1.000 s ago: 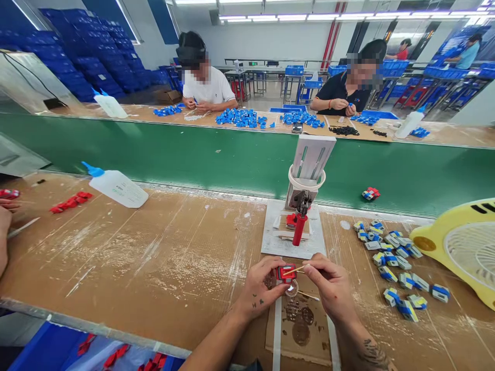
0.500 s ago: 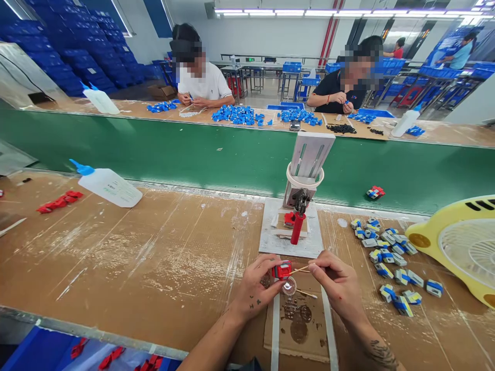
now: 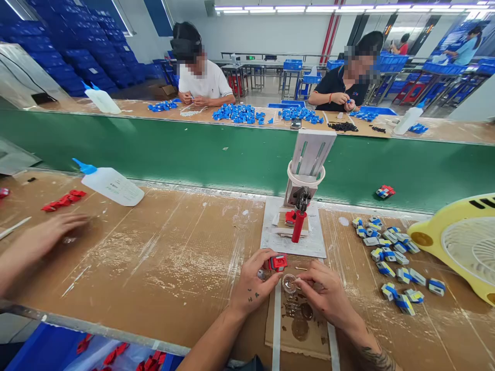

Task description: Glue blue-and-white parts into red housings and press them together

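My left hand grips a small red plastic block with dark and white parts, its fingers curled around the left side. My right hand is closed in a pinch over a small clear dish, just below the block. A thin cotton swab from the earlier view appears to be in that pinch, mostly hidden by the fingers. One wooden stick shows beyond the right fingertips. The dish stands on a cardboard pad with wet dark spots, taped down at its sides.
A toggle clamp with a red handle stands on a white plate ahead. Several grey-blue-yellow blocks and a yellow fan are right. Left are a white bottle, red parts and another person's hand. Two people sit opposite.
My right hand has moved left and down from the red block to the dish. The block has shifted slightly left in my left hand. Another person's arm has come in at left.
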The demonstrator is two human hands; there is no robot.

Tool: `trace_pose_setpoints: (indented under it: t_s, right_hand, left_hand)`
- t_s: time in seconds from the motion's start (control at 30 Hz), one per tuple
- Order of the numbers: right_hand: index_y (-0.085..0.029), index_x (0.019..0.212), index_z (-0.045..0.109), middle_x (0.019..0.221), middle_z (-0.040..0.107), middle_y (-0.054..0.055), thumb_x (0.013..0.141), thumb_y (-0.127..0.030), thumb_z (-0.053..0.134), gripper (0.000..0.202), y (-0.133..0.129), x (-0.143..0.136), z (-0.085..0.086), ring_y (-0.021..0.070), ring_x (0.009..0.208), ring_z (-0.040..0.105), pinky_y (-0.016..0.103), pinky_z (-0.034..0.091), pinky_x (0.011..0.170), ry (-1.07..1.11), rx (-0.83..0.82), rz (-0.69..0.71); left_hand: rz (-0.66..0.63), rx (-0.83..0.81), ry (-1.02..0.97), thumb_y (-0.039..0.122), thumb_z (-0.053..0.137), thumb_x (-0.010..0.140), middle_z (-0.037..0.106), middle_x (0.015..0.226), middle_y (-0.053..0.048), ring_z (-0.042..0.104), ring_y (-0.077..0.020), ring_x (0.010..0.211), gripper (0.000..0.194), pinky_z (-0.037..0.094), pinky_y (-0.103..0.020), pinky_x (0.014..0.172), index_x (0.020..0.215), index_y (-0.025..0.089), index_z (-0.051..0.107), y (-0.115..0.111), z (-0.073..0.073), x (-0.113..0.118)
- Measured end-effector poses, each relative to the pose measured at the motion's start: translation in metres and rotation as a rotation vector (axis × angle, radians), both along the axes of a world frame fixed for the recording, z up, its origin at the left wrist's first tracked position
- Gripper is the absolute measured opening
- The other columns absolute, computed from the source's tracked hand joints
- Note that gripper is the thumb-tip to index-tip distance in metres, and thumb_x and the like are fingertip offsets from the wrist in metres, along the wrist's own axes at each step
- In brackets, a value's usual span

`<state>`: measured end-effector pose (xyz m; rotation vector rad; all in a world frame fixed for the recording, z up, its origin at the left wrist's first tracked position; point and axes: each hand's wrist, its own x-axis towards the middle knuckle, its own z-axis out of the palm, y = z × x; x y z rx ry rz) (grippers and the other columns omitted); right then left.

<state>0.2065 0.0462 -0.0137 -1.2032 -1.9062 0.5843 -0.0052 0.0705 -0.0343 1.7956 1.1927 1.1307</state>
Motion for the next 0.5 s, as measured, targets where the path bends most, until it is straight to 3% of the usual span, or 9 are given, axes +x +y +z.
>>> trace_pose_setpoints:
  t_s: [0.27, 0.5]
  right_hand:
    - [-0.021, 0.071, 0.076, 0.059, 0.063, 0.001, 0.088, -0.041, 0.071, 0.027, 0.008, -0.002, 0.017, 0.0148, 0.053, 0.056, 0.025, 0.044, 0.049, 0.404, -0.105, -0.194]
    - [-0.021, 0.071, 0.078, 0.059, 0.064, 0.001, 0.084, -0.042, 0.075, 0.025, 0.016, -0.020, 0.013, 0.0145, 0.054, 0.055, 0.025, 0.045, 0.050, 0.525, -0.140, -0.218]
  left_hand:
    - [-0.041, -0.036, 0.003, 0.019, 0.076, 0.077, 0.078, 0.107, -0.007, 0.075, -0.0235, 0.096, 0.030, 0.061, -0.032, 0.082, 0.107, 0.023, 0.073, -0.001, 0.003, 0.000]
    - [-0.089, -0.053, 0.005, 0.022, 0.077, 0.077, 0.079, 0.099, -0.007, 0.074, -0.0241, 0.092, 0.025, 0.060, -0.034, 0.081, 0.102, 0.021, 0.073, -0.003, 0.005, 0.003]
